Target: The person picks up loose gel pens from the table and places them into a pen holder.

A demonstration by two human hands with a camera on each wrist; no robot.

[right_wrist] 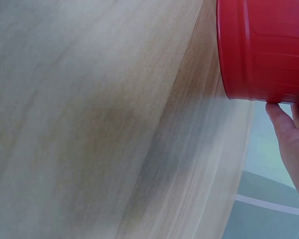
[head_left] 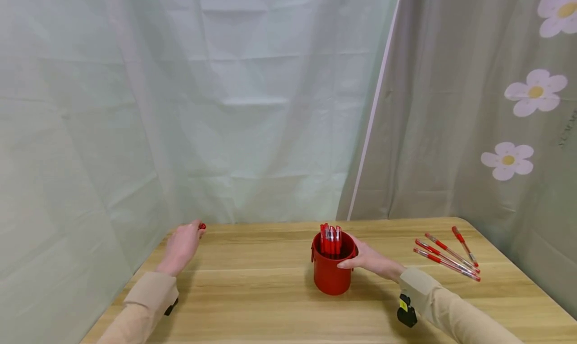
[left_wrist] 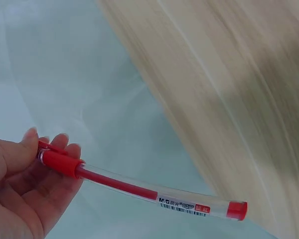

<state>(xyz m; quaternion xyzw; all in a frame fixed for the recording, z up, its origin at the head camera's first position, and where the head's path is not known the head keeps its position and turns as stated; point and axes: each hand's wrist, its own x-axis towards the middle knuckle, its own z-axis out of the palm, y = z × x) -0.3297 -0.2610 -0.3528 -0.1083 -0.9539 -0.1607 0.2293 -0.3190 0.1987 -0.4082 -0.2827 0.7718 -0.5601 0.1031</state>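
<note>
A clear-barrelled gel pen with a red cap (left_wrist: pixel 139 189) is pinched by the cap between the thumb and fingers of my left hand (head_left: pixel 182 246). That hand is at the far left of the table, and in the head view only a bit of red shows past its fingers. My right hand (head_left: pixel 371 260) grips a red bucket (head_left: pixel 332 279) by its right side, thumb in front. Its other fingers are mostly hidden behind the bucket in the head view. Several red pens (head_left: pixel 331 240) stand upright inside the bucket, grouped toward its left.
Several more red-capped pens (head_left: pixel 446 261) lie on the wooden table (head_left: pixel 252 294) to the right, with one pen (head_left: pixel 464 245) apart from the others. Pale curtains (head_left: pixel 270 108) hang along the table's back and sides.
</note>
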